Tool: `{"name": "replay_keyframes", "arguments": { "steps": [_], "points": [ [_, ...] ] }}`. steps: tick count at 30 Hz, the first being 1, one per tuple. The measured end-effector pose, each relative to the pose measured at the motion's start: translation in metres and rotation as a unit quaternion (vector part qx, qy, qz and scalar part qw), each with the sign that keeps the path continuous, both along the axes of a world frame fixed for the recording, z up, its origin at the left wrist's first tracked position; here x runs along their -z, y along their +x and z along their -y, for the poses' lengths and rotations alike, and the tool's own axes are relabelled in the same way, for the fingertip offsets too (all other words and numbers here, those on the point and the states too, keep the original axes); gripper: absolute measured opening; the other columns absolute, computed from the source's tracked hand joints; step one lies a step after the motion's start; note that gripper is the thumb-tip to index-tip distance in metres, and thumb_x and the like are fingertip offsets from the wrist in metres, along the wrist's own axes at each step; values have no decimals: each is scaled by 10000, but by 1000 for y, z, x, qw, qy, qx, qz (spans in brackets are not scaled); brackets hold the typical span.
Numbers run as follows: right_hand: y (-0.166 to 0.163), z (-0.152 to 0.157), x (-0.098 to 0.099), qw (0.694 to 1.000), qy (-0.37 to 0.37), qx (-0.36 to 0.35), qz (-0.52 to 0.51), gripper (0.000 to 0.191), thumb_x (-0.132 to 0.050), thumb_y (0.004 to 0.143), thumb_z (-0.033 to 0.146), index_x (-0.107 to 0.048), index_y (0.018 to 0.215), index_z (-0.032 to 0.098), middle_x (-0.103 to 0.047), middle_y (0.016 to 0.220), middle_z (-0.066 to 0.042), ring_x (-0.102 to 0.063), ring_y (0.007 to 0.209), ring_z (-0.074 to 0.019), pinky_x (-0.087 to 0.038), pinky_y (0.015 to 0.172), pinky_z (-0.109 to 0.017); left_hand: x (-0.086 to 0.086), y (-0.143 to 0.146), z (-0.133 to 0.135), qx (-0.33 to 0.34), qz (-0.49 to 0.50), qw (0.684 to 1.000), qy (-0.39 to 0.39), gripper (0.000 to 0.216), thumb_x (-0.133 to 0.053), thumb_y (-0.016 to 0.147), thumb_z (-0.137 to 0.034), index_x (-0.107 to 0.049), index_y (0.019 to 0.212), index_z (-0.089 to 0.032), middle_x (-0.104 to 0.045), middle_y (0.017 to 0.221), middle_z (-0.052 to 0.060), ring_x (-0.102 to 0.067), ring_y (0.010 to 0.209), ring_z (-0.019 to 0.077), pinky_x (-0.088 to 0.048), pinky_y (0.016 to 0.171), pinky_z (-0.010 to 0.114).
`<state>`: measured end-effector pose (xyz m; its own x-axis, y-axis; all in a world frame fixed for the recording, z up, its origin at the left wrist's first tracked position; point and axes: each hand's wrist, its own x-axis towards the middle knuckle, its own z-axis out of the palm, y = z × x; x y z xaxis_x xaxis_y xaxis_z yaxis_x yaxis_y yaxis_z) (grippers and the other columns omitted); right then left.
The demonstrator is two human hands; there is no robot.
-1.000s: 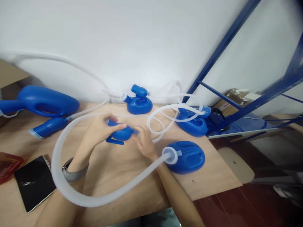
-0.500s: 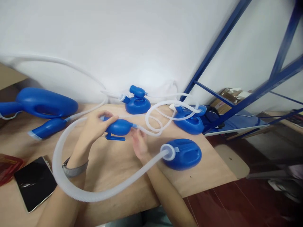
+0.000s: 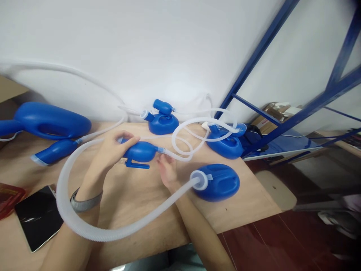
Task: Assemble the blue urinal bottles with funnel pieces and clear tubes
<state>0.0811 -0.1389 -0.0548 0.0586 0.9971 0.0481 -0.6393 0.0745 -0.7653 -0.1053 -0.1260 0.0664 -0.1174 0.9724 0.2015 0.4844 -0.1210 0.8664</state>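
Note:
My left hand [image 3: 113,148] is wrapped round a blue rubber bulb pump [image 3: 139,151] with a small blue foot, held just above the wooden table [image 3: 135,195]. A thin clear tube [image 3: 183,145] runs from the bulb's tip and loops toward the back. Just below that tip, my right hand [image 3: 167,170] has its fingers curled loosely near the tube; whether they pinch it I cannot tell. A wide corrugated white hose [image 3: 84,229] curves over my left forearm and plugs into a blue flat container [image 3: 220,182] at the right.
More blue containers stand at the back [image 3: 163,122], the back right [image 3: 225,145] and the far left [image 3: 50,122], with a blue spout piece [image 3: 55,151]. A black phone [image 3: 36,216] and a red item [image 3: 8,197] lie at the left. A blue metal frame [image 3: 254,56] rises at the right.
My right hand has slipped off the bulb's tip and dropped slightly toward me. The bulb has lifted a little in my left hand. The view has shifted slightly.

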Motion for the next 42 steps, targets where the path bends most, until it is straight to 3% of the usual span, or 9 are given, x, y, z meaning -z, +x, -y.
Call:
{"name": "replay_keyframes", "arguments": {
  "steps": [3, 8, 15, 19, 24, 30, 42],
  "points": [
    [-3, 0, 1, 999, 11, 28, 12, 271, -872, 757, 384, -711, 932, 254, -717, 895, -6, -599, 760, -154, -556, 771, -334, 4, 0, -1, 6, -13, 1000, 1, 338, -752, 803, -564, -708, 776, -230, -733, 889, 20, -651, 867, 231, -515, 823, 339],
    [-4, -3, 3, 997, 24, 76, 26, 242, -840, 803, 358, -728, 986, 246, -758, 993, -30, -668, 895, -181, -570, 871, -363, 12, 3, -4, 4, -25, 1000, -10, 368, -733, 827, -589, -694, 802, -224, -711, 895, 23, -636, 883, 229, -488, 832, 346],
    [0, 1, 4, 984, 41, 92, 146, 249, -828, 803, 387, -792, 980, 216, -828, 1048, -56, -756, 1040, -257, -589, 1036, -457, 8, 0, -6, -16, 7, 998, -63, 408, -745, 721, -609, -649, 699, -213, -627, 742, 6, -552, 711, 185, -427, 627, 296],
    [-1, 4, 1, 979, 37, 105, 168, 290, -810, 817, 382, -801, 1048, 207, -831, 1113, -71, -772, 1070, -271, -606, 1042, -467, 9, -1, -7, -18, 41, 993, -110, 436, -751, 691, -617, -597, 662, -210, -520, 641, -15, -470, 598, 152, -336, 501, 267],
    [0, 2, -1, 975, 51, 130, 173, 299, -801, 837, 386, -786, 1069, 198, -827, 1131, -83, -771, 1080, -269, -597, 1068, -477, 15, 4, -9, -17, 43, 994, -96, 425, -773, 712, -553, -540, 635, -206, -491, 627, -25, -436, 591, 129, -314, 488, 238],
    [3, 0, 0, 968, 70, 131, 202, 295, -800, 831, 403, -778, 1042, 198, -830, 1103, -95, -777, 1048, -274, -613, 1033, -485, 16, 6, -9, -19, 68, 988, -137, 473, -803, 686, -540, -460, 628, -219, -414, 558, -52, -396, 508, 112, -267, 417, 221],
    [4, -6, 4, 966, 79, 116, 217, 228, -781, 837, 372, -762, 993, 208, -829, 1071, -83, -777, 1004, -255, -632, 979, -444, 16, 7, -9, -15, 86, 977, -193, 471, -798, 670, -565, -463, 657, -235, -451, 545, -48, -441, 456, 127, -315, 376, 232]
  ]
}}
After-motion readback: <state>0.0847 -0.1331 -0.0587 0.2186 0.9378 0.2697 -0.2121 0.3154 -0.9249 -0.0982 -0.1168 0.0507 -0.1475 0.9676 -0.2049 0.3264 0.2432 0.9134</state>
